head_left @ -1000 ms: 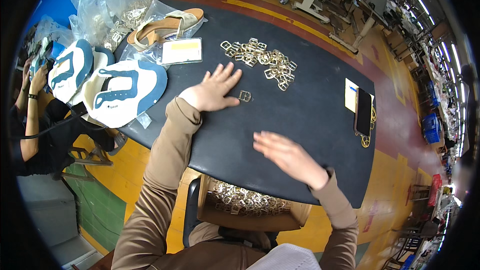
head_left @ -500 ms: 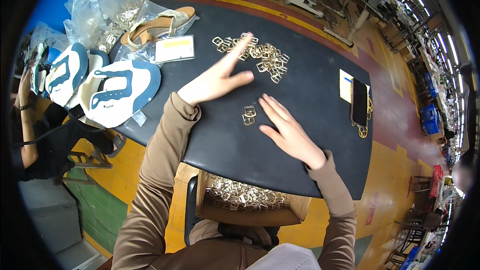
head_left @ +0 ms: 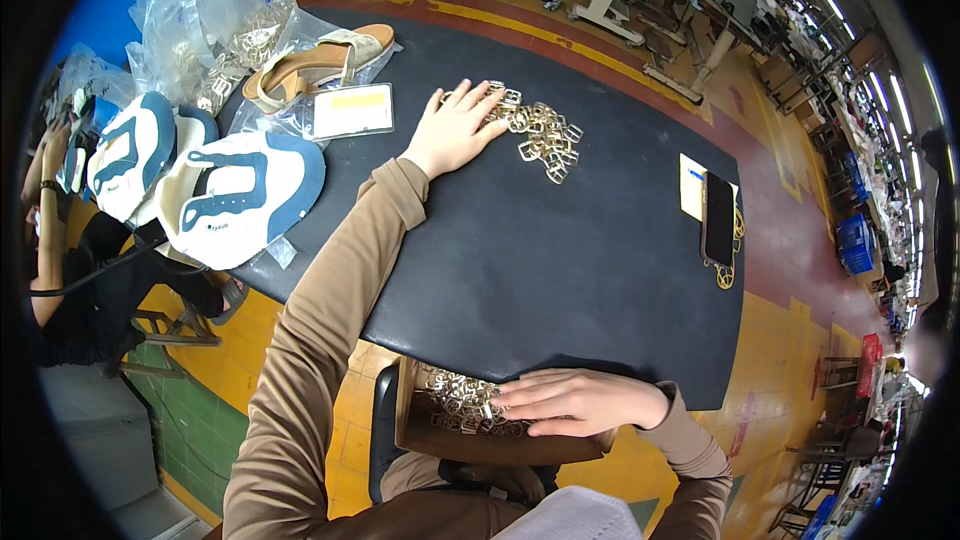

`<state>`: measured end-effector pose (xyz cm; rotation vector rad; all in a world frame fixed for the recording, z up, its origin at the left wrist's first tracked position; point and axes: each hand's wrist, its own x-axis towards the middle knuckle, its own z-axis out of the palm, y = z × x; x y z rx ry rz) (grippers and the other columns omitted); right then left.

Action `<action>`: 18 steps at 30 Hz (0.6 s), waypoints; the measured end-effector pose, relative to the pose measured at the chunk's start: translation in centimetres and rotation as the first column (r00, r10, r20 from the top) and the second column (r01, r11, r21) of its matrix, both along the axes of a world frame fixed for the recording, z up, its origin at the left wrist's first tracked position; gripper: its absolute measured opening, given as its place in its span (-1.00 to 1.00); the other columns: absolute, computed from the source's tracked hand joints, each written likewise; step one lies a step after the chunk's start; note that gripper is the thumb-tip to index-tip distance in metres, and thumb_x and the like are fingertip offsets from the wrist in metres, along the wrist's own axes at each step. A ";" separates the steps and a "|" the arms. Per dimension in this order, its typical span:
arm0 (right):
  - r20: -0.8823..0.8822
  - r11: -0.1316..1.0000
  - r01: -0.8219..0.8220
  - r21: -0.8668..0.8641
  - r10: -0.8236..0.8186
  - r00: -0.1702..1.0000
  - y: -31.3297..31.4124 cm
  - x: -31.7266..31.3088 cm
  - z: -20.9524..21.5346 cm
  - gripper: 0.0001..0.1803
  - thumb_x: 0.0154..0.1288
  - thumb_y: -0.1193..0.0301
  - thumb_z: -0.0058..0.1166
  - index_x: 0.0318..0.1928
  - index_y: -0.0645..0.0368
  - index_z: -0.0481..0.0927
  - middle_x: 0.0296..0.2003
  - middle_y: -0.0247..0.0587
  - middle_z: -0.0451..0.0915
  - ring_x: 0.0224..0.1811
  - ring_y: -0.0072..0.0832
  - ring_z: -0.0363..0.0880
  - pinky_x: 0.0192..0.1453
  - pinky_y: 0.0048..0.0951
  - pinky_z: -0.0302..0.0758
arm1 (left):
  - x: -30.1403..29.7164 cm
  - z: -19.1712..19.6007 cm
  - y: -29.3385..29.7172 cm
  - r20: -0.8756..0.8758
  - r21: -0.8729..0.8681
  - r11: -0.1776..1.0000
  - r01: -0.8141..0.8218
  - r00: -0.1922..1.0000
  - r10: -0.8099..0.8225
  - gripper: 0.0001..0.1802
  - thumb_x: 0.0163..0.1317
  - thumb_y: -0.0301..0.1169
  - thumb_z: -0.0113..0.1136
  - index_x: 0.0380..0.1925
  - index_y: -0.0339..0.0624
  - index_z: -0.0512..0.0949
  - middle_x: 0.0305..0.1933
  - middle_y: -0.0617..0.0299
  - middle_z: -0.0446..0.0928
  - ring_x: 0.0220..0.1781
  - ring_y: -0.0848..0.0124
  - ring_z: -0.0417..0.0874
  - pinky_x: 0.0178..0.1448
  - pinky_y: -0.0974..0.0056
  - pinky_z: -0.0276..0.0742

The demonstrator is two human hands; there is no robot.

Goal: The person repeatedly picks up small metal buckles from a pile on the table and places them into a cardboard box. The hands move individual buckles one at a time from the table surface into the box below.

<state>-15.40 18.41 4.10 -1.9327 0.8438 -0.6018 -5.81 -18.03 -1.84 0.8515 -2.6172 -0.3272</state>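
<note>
A loose heap of small gold-coloured metal buckles (head_left: pixel 545 137) lies on the dark table top (head_left: pixel 520 270). My left hand (head_left: pixel 458 130) rests flat over the heap's left end, fingers spread, covering some of the buckles. At the table's near edge my right hand (head_left: pixel 580 400) is stretched out palm down above an open cardboard box (head_left: pixel 500 447). Many more buckles (head_left: pixel 462 398) fill that box, and the right hand hides its right part. Nothing shows held in either hand.
On the table's left are a strappy sandal (head_left: pixel 320 65), a white card (head_left: pixel 353 112), clear plastic bags (head_left: pixel 190 10) and white-and-blue shoe uppers (head_left: pixel 245 202). A phone (head_left: pixel 717 218) lies at the right edge. Another person's arm (head_left: pixel 50 230) shows far left.
My left hand has come down onto the buckle heap. My right hand has moved back from mid-table to the box, and the buckles that lay near it on the table are gone from there.
</note>
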 end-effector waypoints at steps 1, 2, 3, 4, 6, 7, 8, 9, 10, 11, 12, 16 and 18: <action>0.144 0.999 0.025 0.037 -0.031 0.989 -0.2 -0.6 0.7 -0.65 0.48 0.42 0.28 0.19 0.30 0.72 0.33 -0.07 0.65 0.44 -0.13 0.56 0.55 -0.08 0.47 | 0.0 -0.1 0.2 -0.063 0.035 0.999 0.036 0.997 -0.034 -0.32 0.60 0.19 -0.09 0.55 0.14 0.37 0.66 0.11 0.29 0.74 0.09 0.16 0.74 -0.22 -0.06; 0.114 0.998 -0.027 0.062 0.019 0.993 -1.1 -1.9 1.5 -0.68 0.47 0.44 0.29 0.15 0.29 0.74 0.29 -0.07 0.67 0.41 -0.12 0.60 0.54 -0.08 0.49 | 0.0 -0.1 0.4 -0.081 0.051 0.996 0.070 0.995 -0.065 -0.36 0.60 0.17 -0.05 0.50 0.13 0.42 0.65 0.11 0.29 0.73 0.07 0.17 0.73 -0.24 -0.04; 0.108 0.999 0.006 -0.034 -0.003 0.994 -2.6 -3.5 1.9 -0.66 0.47 0.44 0.29 0.18 0.28 0.72 0.31 -0.05 0.66 0.40 -0.13 0.61 0.53 -0.10 0.50 | 0.0 -0.2 0.6 -0.098 0.068 0.994 0.090 0.992 -0.083 -0.38 0.60 0.16 -0.05 0.48 0.13 0.43 0.65 0.10 0.29 0.73 0.06 0.17 0.73 -0.24 -0.04; 0.063 0.991 0.029 -0.128 -0.021 0.998 -4.2 -4.9 2.3 -0.64 0.47 0.44 0.29 0.21 0.27 0.71 0.33 -0.04 0.64 0.39 -0.14 0.62 0.53 -0.12 0.50 | 0.0 -0.2 0.8 -0.097 0.078 0.992 0.096 0.991 -0.088 -0.39 0.60 0.16 -0.05 0.46 0.13 0.45 0.65 0.10 0.29 0.72 0.05 0.17 0.72 -0.24 -0.03; 0.126 0.852 0.479 0.210 -0.509 0.851 -7.2 -7.4 2.1 -0.53 0.46 0.46 0.30 0.33 0.25 0.62 0.39 0.02 0.58 0.42 -0.10 0.59 0.52 -0.14 0.48 | 0.0 -0.4 1.0 -0.157 0.104 0.992 0.070 0.986 -0.054 -0.37 0.59 0.14 -0.03 0.52 0.15 0.39 0.66 0.07 0.26 0.73 0.03 0.15 0.73 -0.28 -0.07; 0.086 0.808 0.585 -0.068 -0.579 0.811 -10.6 -9.1 1.4 -0.47 0.48 0.40 0.29 0.40 0.24 0.56 0.42 0.07 0.53 0.47 -0.05 0.52 0.55 -0.14 0.43 | -0.1 -0.5 0.9 -0.208 0.084 0.996 0.031 0.978 -0.013 -0.35 0.59 0.13 -0.02 0.54 0.15 0.36 0.67 0.05 0.25 0.74 0.03 0.13 0.73 -0.29 -0.09; 0.024 0.689 0.614 -0.385 -0.657 0.753 -14.5 -10.4 0.5 -0.40 0.50 0.35 0.27 0.46 0.23 0.49 0.46 0.11 0.48 0.52 0.00 0.45 0.59 -0.14 0.37 | -0.3 -0.5 0.8 -0.244 0.063 0.998 -0.005 0.969 0.020 -0.34 0.58 0.13 -0.02 0.56 0.15 0.34 0.68 0.04 0.23 0.74 0.03 0.12 0.73 -0.30 -0.11; -0.031 0.596 0.698 -0.398 -0.769 0.638 -17.4 -11.4 -0.4 -0.36 0.53 0.25 0.23 0.50 0.21 0.44 0.49 0.14 0.43 0.58 0.04 0.34 0.63 -0.12 0.28 | -0.4 -0.5 0.4 -0.237 0.081 0.994 -0.071 0.968 0.089 -0.28 0.57 0.13 0.00 0.61 0.14 0.25 0.70 0.00 0.18 0.77 0.03 0.06 0.73 -0.33 -0.15; -0.085 0.486 0.761 -0.430 -0.861 0.502 -20.2 -12.1 -1.4 -0.32 0.56 0.15 0.19 0.54 0.19 0.40 0.53 0.17 0.37 0.63 0.07 0.24 0.68 -0.10 0.19 | -0.6 -0.4 -0.3 -0.219 0.090 0.990 -0.110 0.967 0.128 -0.22 0.57 0.16 -0.03 0.65 0.10 0.19 0.73 -0.02 0.12 0.79 0.04 0.01 0.73 -0.32 -0.17; -0.160 0.524 0.733 -0.433 -0.845 0.510 -23.0 -12.5 -2.2 -0.29 0.58 0.05 0.12 0.56 0.16 0.37 0.57 0.19 0.29 0.67 0.07 0.16 0.70 -0.09 0.12 | -0.9 -0.2 -1.0 -0.205 0.090 0.990 -0.112 0.970 0.129 -0.21 0.57 0.17 -0.06 0.66 0.09 0.16 0.74 -0.01 0.10 0.79 0.03 -0.01 0.74 -0.32 -0.18; -0.270 0.542 0.743 -0.393 -0.840 0.470 -25.3 -12.9 -2.7 -0.25 0.60 -0.05 0.05 0.57 0.13 0.35 0.61 0.20 0.22 0.70 0.06 0.09 0.73 -0.07 0.05 | -1.4 0.1 -1.9 -0.161 0.104 0.985 -0.139 0.975 0.155 -0.19 0.58 0.18 -0.08 0.67 0.07 0.14 0.75 -0.01 0.08 0.80 0.03 -0.03 0.74 -0.32 -0.18; -0.482 0.708 0.524 -0.473 -0.706 0.519 -29.4 -11.9 -4.3 -0.22 0.67 -0.19 -0.33 0.64 0.00 0.26 0.66 -0.09 0.18 0.76 -0.25 -0.02 0.78 -0.17 -0.12 | -2.6 0.7 -3.2 -0.038 0.172 0.984 0.039 0.999 -0.033 -0.24 0.67 0.11 -0.25 0.67 -0.07 0.12 0.74 0.05 0.14 0.77 0.14 0.10 0.76 -0.13 -0.11; -0.421 0.746 0.514 -0.423 -0.664 0.617 -28.8 -11.3 -4.2 -0.30 0.69 -0.07 -0.20 0.62 0.04 0.29 0.64 -0.09 0.23 0.70 -0.23 0.13 0.73 -0.16 0.08 | -2.2 0.7 -2.5 -0.113 0.207 0.968 0.141 0.986 -0.120 -0.27 0.69 0.08 -0.29 0.62 -0.18 0.22 0.68 -0.02 0.25 0.74 0.14 0.18 0.76 0.00 0.01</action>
